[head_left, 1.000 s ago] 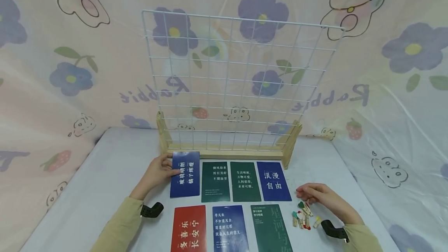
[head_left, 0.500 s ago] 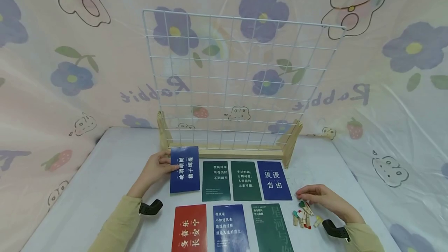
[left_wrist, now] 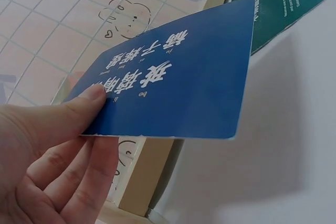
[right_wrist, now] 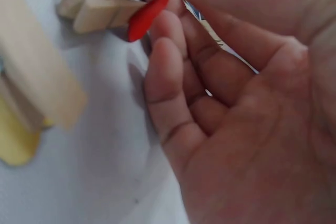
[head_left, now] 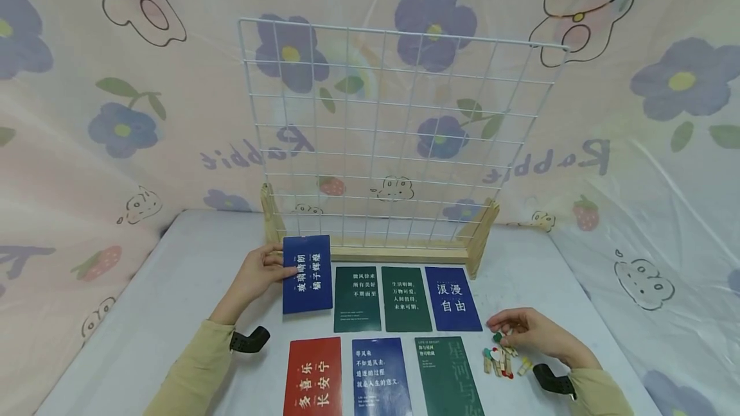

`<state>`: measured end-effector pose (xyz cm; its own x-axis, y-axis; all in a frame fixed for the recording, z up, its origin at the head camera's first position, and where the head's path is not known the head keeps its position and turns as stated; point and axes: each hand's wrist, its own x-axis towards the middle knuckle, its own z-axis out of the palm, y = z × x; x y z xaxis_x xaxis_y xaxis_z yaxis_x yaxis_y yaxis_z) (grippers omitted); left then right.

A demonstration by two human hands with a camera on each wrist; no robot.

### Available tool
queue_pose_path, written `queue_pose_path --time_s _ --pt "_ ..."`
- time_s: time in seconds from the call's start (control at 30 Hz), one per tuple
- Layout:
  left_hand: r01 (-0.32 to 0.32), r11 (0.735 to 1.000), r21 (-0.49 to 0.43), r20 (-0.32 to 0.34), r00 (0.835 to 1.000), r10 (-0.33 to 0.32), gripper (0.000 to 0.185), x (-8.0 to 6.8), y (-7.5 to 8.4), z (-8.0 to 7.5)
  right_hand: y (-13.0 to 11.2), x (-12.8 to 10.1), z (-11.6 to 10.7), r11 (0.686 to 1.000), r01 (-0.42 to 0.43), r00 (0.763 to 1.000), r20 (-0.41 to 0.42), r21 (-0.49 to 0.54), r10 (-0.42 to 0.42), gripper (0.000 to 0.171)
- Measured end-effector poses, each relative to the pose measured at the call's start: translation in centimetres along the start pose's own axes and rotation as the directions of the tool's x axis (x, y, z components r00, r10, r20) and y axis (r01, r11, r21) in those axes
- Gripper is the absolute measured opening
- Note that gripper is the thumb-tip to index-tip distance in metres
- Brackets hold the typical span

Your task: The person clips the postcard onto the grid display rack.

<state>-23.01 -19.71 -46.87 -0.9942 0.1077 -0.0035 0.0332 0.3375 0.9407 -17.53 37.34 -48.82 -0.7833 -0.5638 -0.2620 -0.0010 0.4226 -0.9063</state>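
Observation:
A dark blue card [head_left: 307, 275] with white characters is raised off the table at the left end of the upper card row. My left hand [head_left: 252, 280] pinches its left edge, with the thumb [left_wrist: 86, 109] on the printed face and the other fingers behind. Small wooden clothespins [head_left: 498, 363] with coloured tops lie heaped at the right. Over this heap is my right hand [head_left: 543, 338], its thumb and forefinger around a green-topped clothespin [head_left: 497, 337]. Whether they grip it is hidden. A red-topped clothespin [right_wrist: 147, 19] lies close to the other curled fingers.
Behind the cards stands a white wire grid [head_left: 393, 114] in a wooden base [head_left: 399, 254]. Two green cards [head_left: 357, 313] and a blue card [head_left: 457, 316] complete the upper row. A red card [head_left: 312, 377], blue card [head_left: 381, 381] and green card [head_left: 448, 381] lie nearer.
My left hand has lifted the blue card upward, tilting it off the table towards the grid. My right hand has lowered onto the clothespins, its thumb now beside the green top.

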Motion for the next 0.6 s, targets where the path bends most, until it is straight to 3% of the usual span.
queue_pose_path --time_s 0.6 --pt "-0.031 0.999 -0.013 -0.005 1.000 0.030 0.054 0.05 0.62 0.29 0.49 0.35 0.06 0.998 0.029 0.999 -0.042 -0.050 -0.031 0.029"
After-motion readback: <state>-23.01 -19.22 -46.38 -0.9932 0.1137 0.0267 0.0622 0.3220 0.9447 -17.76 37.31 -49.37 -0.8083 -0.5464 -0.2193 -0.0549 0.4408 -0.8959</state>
